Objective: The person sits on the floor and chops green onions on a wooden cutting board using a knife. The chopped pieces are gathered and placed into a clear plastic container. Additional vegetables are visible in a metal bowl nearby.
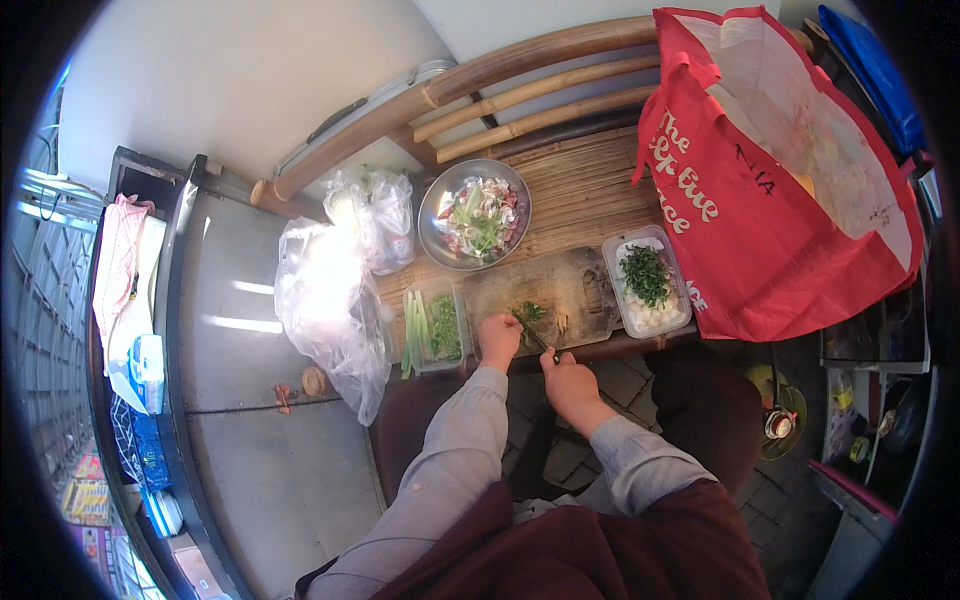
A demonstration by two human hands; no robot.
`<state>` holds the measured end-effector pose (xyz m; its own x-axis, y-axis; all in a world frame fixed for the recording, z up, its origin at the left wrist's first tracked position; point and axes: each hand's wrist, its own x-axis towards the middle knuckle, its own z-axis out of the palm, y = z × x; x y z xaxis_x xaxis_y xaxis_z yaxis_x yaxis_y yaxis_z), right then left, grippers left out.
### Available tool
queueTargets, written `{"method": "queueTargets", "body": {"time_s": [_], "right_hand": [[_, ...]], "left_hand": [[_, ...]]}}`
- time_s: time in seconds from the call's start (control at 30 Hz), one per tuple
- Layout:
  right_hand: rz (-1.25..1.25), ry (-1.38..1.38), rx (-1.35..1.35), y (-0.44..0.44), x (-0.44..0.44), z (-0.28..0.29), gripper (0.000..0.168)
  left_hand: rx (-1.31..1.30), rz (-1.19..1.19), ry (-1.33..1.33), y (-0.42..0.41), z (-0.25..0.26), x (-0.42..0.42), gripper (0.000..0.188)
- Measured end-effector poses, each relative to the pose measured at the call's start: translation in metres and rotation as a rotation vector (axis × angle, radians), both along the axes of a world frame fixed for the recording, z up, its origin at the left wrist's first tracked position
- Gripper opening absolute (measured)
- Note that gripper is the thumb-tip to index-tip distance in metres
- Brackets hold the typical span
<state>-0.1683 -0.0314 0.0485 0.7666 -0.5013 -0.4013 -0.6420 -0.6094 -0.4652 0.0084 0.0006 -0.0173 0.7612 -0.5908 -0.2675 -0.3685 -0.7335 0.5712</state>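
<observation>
My right hand (571, 388) grips the handle of a knife (534, 337), its blade angled over a worn wooden cutting board (495, 289). Chopped green herbs (532, 310) lie on the board near the blade. At the board's near left edge, my left hand (499, 339) has its fingertips pinched beside the herbs, and what they hold is too small to make out. Right of the board, a plastic container (649, 330) holds chopped dark greens (645, 276) above pale cloves that look like garlic (651, 311). Left of it, another container (466, 337) holds green stalks (420, 326) and leafy herbs (446, 326).
Behind the board, a metal bowl (427, 244) contains sliced vegetables (480, 217). Clear plastic bags (322, 292) bulge at the left. A large red shopping bag (720, 247) stands at the right on the bamboo bench (577, 180). A grey metal surface (262, 457) lies to the left.
</observation>
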Motion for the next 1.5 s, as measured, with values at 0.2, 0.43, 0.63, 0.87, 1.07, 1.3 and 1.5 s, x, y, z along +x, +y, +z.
{"method": "queueTargets", "body": {"time_s": [0.2,0.43,0.63,0.87,1.07,1.3,1.5], "right_hand": [[-0.066,0.002,0.075,0.003,-0.005,0.020,0.044],[0.001,-0.040,0.129,-0.007,-0.003,0.023,0.040],[-0.007,-0.031,0.119,-0.007,-0.004,0.026,0.040],[-0.020,-0.056,0.059,-0.006,0.000,0.000,0.044],[-0.086,-0.039,0.103,-0.014,-0.004,0.006,0.045],[-0.065,-0.024,0.181,-0.022,-0.005,0.037,0.039],[-0.074,-0.026,0.172,-0.016,-0.003,0.029,0.033]], "left_hand": [[-0.010,0.038,0.115,0.003,-0.011,0.008,0.010],[0.028,0.000,0.047,0.003,-0.011,0.008,0.011],[-0.027,0.080,0.132,0.004,-0.017,0.010,0.010],[0.003,0.027,0.078,0.002,-0.015,0.009,0.010],[-0.106,-0.003,0.108,0.012,-0.018,0.009,0.011],[-0.210,-0.063,-0.102,0.014,0.016,-0.030,0.013],[-0.106,-0.213,-0.276,0.018,0.034,-0.042,0.012]]}}
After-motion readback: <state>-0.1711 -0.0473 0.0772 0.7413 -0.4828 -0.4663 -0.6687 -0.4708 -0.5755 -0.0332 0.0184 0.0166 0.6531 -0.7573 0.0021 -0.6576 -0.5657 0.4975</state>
